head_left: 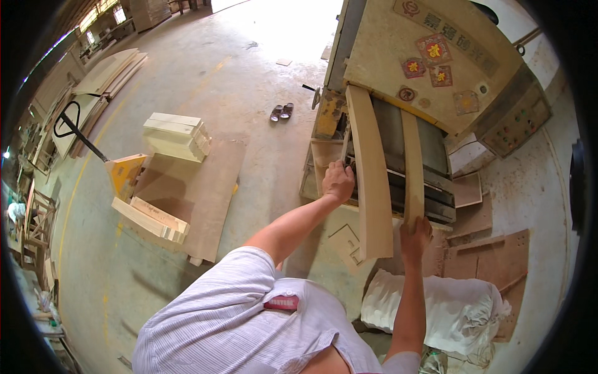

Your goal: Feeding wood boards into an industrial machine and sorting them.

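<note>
Right hand [416, 234]: closed round the near end of the narrow board [413, 165], thumb and fingers on either side of it. Left hand [338, 182]: fingers curled in, held just beside the left edge of the wide curved board [372, 181]. A thin pale strip [346, 144] runs up from its fingertips; cannot tell whether it is gripped or only met.

Key relation: the narrow board lies straight ahead of the right hand — long axis running away from the body into the machine [430, 68], nearly in line with the right forearm. The wide board lies between the two hands, roughly parallel to the narrow one, a gap between them that shrinks toward the near ends. Its near end juts closer to the body than the narrow board's. Left hand is the nearer to the wide board's middle; right hand is nearer its near end. Far ends of both reach the lower edge of the machine's front panel.

Farther out: control box [516, 118] on the machine's right; white sack [430, 305] on the floor to the right of the body. Well off to the left — a stack of pale pieces [177, 135], more curved pieces [149, 219] and a yellow pallet truck [126, 173].
</note>
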Motion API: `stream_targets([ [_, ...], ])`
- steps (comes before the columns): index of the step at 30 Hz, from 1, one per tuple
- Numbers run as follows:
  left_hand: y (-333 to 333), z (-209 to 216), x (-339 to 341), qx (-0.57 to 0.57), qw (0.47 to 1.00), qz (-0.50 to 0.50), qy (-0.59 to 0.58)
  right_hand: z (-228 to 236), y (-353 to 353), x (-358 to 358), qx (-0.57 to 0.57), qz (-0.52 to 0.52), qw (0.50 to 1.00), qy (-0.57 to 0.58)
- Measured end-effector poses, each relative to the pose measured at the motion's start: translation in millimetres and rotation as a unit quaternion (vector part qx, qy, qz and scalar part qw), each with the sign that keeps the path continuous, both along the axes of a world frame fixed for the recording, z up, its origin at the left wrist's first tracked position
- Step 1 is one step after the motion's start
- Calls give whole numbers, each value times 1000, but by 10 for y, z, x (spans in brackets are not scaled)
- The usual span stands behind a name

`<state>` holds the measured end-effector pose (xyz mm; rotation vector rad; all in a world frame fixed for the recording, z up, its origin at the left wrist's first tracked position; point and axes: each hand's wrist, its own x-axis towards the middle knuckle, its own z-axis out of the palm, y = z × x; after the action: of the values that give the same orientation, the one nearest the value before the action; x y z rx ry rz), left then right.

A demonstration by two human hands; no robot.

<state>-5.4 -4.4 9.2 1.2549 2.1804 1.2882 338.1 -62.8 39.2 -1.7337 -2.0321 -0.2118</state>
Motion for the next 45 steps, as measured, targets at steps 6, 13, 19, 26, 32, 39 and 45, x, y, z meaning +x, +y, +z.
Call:
stream_targets([
  [6, 72, -86, 51, 8, 1000, -9, 6, 99, 255, -126, -36, -29, 998, -30],
  [13, 149, -186, -6, 32, 999, 2, 26, 83, 542, -261, -22, -49, 998, -25],
  [19, 154, -246, 39, 40, 998, -3, 40, 32, 780, -256, -1, -26, 999, -36],
  [26, 125, -34, 156, 23, 999, -9, 20, -16, 1065, -205, 3, -38, 999, 8],
  [32, 120, -62, 125, 19, 1000, -6, 21, 170, 415, -486, 22, 67, 977, 201],
  [39, 54, -76, 71, 4, 1000, -2, 13, 1032, -939, -1256, -185, 118, 970, 107],
  [45, 15, -21, 21, -26, 999, -20, -20, 798, -977, -1157, -77, 115, 987, 85],
])
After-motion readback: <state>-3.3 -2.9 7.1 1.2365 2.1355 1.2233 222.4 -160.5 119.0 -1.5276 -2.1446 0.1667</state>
